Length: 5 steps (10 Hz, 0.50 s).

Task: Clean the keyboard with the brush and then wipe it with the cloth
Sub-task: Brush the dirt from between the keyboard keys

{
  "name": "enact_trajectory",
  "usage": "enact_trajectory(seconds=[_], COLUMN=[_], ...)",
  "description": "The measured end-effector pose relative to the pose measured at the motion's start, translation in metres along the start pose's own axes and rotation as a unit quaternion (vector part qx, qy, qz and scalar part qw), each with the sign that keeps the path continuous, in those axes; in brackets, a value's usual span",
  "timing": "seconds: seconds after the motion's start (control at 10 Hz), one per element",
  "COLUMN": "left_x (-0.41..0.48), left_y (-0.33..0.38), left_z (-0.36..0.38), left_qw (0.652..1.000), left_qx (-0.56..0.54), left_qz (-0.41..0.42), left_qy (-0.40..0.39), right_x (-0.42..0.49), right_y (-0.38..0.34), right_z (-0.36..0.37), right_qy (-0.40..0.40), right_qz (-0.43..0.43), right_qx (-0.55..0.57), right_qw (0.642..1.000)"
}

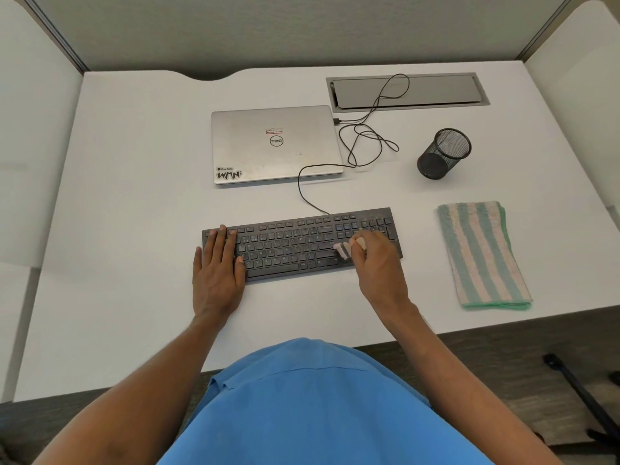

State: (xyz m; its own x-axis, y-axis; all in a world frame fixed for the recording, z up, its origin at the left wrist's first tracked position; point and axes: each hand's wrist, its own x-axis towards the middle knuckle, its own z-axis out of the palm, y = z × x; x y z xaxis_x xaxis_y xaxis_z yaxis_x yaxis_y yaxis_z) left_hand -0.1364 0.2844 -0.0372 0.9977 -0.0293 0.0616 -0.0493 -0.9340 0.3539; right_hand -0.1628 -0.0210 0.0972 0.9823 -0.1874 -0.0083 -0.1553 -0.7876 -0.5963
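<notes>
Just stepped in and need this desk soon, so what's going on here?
A person is cleaning a black keyboard on the white desk. The left hand lies flat on the keyboard's left end, while the right hand holds a small brush against the keys near the right side. The striped cloth lies folded to the right, untouched, so the wiping step has not begun. A closed laptop and a mesh pen cup sit behind.

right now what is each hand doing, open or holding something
Left hand: open, flat on the left end of the keyboard.
Right hand: closed on the brush, over the keyboard's right side.
</notes>
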Motion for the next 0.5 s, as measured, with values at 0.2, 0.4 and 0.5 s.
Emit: enact_trajectory(seconds=[0.2,0.4,0.5], left_x=[0.000,0.000,0.000], left_y=[0.000,0.000,-0.001], left_z=[0.000,0.000,0.000], left_qw=[1.000,1.000,1.000], left_qx=[0.000,0.003,0.000], left_qz=[0.000,0.000,-0.001], left_qy=[0.000,0.000,0.000], right_x=[-0.009,-0.008,-0.001], right_y=[0.010,0.013,0.008], right_z=[0.006,-0.017,-0.025], right_qy=[-0.032,-0.031,-0.021], right_qz=[0.016,0.011,-0.009], right_qx=[0.000,-0.032,-0.014], right_qw=[0.999,0.999,1.000])
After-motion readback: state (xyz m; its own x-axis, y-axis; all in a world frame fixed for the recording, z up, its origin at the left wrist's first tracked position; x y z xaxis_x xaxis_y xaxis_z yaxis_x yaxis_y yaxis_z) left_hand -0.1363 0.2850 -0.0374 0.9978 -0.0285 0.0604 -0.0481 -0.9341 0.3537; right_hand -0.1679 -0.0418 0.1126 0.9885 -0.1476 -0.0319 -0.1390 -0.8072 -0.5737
